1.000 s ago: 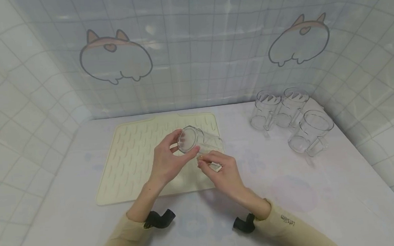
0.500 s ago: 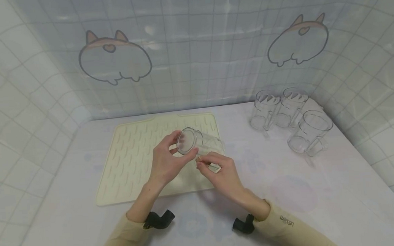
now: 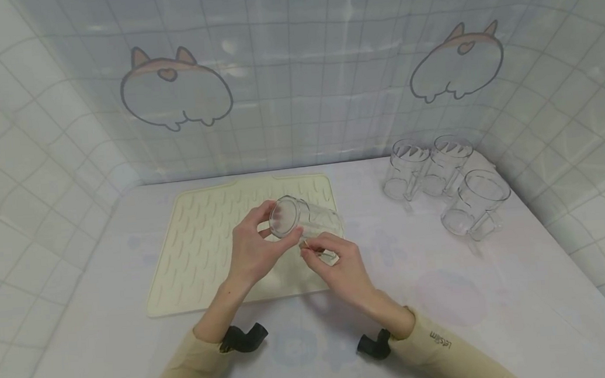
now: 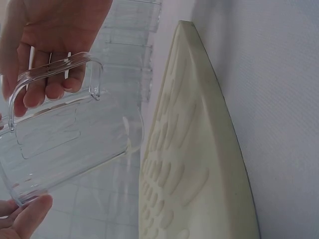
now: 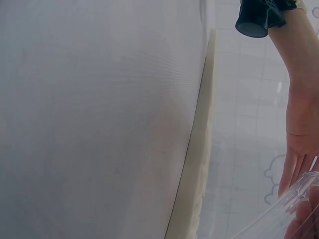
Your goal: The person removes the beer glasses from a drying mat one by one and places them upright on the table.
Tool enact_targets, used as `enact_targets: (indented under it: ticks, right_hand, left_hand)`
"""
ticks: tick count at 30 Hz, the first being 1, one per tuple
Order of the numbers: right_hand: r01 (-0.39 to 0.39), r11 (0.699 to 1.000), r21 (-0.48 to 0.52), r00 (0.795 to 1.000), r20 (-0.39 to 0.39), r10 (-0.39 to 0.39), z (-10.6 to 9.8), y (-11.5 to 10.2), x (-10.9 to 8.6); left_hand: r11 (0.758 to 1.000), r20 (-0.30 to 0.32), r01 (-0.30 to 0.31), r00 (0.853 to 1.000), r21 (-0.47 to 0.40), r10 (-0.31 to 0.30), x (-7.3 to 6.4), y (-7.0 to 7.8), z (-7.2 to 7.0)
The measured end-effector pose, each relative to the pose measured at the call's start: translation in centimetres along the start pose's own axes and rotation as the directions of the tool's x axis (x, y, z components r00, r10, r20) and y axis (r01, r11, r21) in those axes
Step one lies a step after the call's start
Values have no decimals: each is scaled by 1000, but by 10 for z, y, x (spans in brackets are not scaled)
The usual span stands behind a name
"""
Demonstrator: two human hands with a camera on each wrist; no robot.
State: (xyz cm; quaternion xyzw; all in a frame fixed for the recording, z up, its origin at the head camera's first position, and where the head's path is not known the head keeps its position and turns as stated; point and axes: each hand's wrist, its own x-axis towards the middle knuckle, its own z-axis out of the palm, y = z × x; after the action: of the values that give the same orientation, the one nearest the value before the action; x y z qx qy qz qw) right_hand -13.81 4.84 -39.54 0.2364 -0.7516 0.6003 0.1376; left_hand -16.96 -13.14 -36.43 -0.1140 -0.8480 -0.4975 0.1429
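A clear glass mug [image 3: 317, 218] lies tilted on its side in the air over the cream ridged drying mat [image 3: 201, 249], its round base facing left. My left hand [image 3: 256, 245] grips it around the base end, thumb on the near side and fingers on the far side. My right hand [image 3: 341, 262] holds the handle, thumb and fingers pinched together. In the left wrist view the fingers of the right hand [image 4: 55, 50] curl behind the mug's handle [image 4: 55, 67]. The right wrist view catches the left hand [image 5: 301, 129] beside the glass.
Three more clear glass mugs stand upright at the back right: a left one [image 3: 406, 170], a middle one [image 3: 445, 164] and a nearer one [image 3: 474, 203]. A tiled-pattern curtain [image 3: 296, 96] closes the back and sides. Black wrist cameras [image 3: 247, 337] sit on both forearms.
Both hands and the mug have shifted very slightly left. The grip on the base and handle is the same, and the standing mugs have not moved.
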Motion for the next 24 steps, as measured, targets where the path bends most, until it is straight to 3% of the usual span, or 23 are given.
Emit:
enact_targets:
  ticks: [11,21,24]
  right_hand:
    - [50,998,-35,994,-94,-53,-11,-36,8]
    - [11,998,-54,987,-158,-19,-16,-4,10]
    - [3,998,-69,984,-175,-15,-18,-1,11]
  left_hand:
    - [999,-68,-11,998,-30,9,2,-1,-3]
    - [997,-137,-32,990,-66,23,3,0,-7]
    - [996,-149,-35,989,-85,22,1,15,-11]
